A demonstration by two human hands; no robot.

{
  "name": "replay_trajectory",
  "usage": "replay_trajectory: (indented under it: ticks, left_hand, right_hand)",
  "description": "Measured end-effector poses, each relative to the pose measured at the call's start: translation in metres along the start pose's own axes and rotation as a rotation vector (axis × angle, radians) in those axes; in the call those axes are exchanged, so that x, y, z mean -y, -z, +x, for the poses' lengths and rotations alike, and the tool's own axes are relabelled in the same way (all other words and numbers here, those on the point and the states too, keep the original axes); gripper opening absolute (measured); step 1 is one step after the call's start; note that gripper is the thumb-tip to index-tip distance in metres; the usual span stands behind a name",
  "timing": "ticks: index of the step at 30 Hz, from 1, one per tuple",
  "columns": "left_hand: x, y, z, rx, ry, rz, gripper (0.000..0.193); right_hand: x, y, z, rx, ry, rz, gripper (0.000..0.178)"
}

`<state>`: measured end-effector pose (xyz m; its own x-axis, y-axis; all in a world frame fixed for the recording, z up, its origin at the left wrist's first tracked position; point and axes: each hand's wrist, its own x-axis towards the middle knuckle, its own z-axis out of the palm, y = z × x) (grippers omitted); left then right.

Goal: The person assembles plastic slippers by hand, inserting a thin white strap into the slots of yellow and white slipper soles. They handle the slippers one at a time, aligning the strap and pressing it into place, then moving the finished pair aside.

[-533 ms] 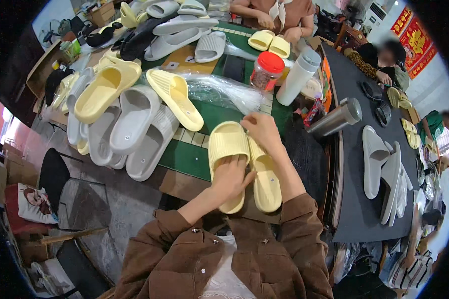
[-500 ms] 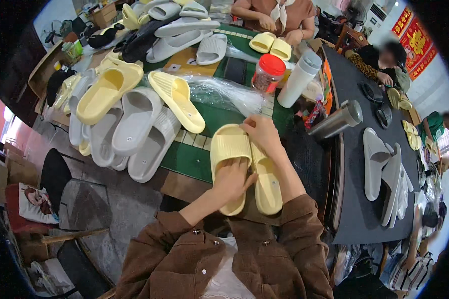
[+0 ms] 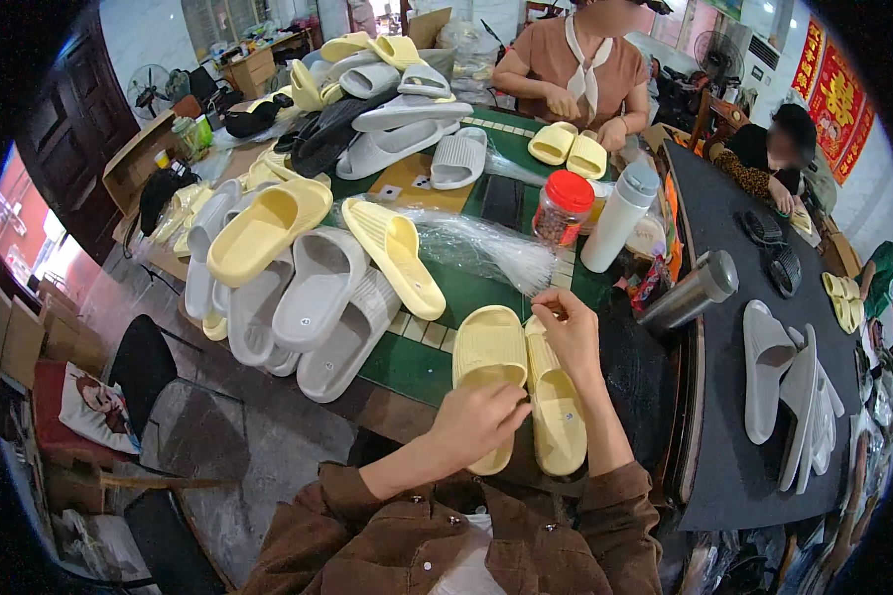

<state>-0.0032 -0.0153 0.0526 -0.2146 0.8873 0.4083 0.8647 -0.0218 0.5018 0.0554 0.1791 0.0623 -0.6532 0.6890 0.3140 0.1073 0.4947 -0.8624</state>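
Observation:
Two yellow slides stand side by side at the near table edge, toes pointing away from me. Over the strap opening of the left yellow slide (image 3: 490,342) is my left hand (image 3: 478,421), its fingertips pinched together. My right hand (image 3: 569,332) is closed in a pinch beside the toe of the right yellow slide (image 3: 558,421). A faint thin strand shows near its fingertips, too fine to name. Just beyond lies a bundle of clear thin plastic strands (image 3: 511,253), partly in a clear plastic wrap.
Grey slides (image 3: 319,288) and a loose yellow slide (image 3: 395,253) are heaped to the left. A red-lidded jar (image 3: 564,208), a white bottle (image 3: 620,218) and a steel tumbler (image 3: 693,290) stand to the right. A co-worker (image 3: 575,84) sits across the table.
My left hand has come out of the left slide's opening and now pinches above it. My right hand has lifted slightly off the toes. The view has shifted, showing more of the room.

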Motion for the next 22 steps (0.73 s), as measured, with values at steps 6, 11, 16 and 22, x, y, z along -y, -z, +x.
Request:
replay_trajectory:
  ticks: [6, 11, 16, 22]
  left_hand:
    - [0.02, 0.001, 0.061, -0.283, 0.092, -0.203, 0.017]
    - [0.054, -0.03, 0.089, -0.109, 0.079, -0.301, 0.017]
    - [0.047, -0.037, 0.089, -0.238, 0.092, -0.411, 0.011]
    - [0.038, -0.049, 0.089, -0.242, 0.087, -0.444, 0.009]
  right_hand:
    - [0.0, -0.004, -0.018, -0.093, -0.058, 0.221, 0.013]
    - [-0.024, -0.006, -0.021, -0.037, -0.046, 0.354, 0.018]
    - [-0.029, -0.001, -0.023, -0.09, -0.193, 0.588, 0.016]
    - [-0.032, 0.003, -0.024, -0.056, -0.174, 0.571, 0.02]
